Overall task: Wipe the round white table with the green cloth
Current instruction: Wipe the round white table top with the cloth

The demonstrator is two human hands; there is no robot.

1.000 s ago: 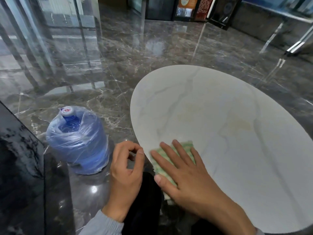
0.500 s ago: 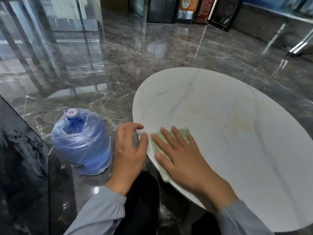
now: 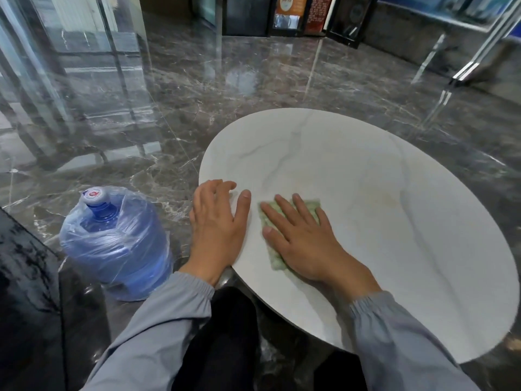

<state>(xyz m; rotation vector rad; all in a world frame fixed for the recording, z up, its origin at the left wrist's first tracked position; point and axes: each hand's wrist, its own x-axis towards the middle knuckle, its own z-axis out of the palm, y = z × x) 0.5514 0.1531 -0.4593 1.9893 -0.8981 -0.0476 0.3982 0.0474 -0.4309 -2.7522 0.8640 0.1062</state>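
Note:
The round white table (image 3: 380, 210) with faint grey veins fills the right half of the head view. A folded green cloth (image 3: 272, 251) lies near its left edge, mostly hidden under my right hand (image 3: 303, 235), which presses flat on it with straight, spread fingers. My left hand (image 3: 217, 221) rests on the table's left rim, fingers loosely bent over the edge and thumb on the top, holding nothing.
A large blue water jug (image 3: 115, 241) wrapped in clear plastic stands on the dark marble floor just left of the table. A dark glossy surface (image 3: 25, 300) runs along the lower left. Glass panels rise at the far left, dark cabinets at the back.
My right hand has slid the green cloth from the table's near-left rim further onto the top. My left hand rose from beside the jug and now rests on the table's edge.

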